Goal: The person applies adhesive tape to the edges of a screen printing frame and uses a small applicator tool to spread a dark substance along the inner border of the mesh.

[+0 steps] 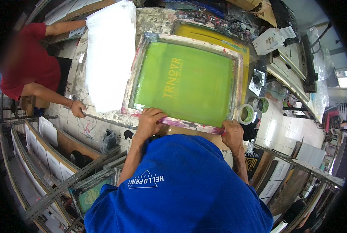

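In front of me lies a screen printing frame (239, 73) with green mesh (204, 77) and yellowish lettering in its middle. Its wooden rim is smeared with white and pink ink. My left hand (151, 121) is closed over the near rim, close to the left corner. Gripping the near right corner is my right hand (233, 134). Part of a yellow screen (212, 35) shows beyond the frame's far edge. To the left of the frame is a large stack of white sheets (110, 58).
A person in a red shirt (33, 58) stands at the left, a hand on the ink-stained table (78, 77). Two tubs (246, 114) sit by the right corner, and a white jug (268, 40) stands farther back. Racks (49, 155) flank me on both sides.
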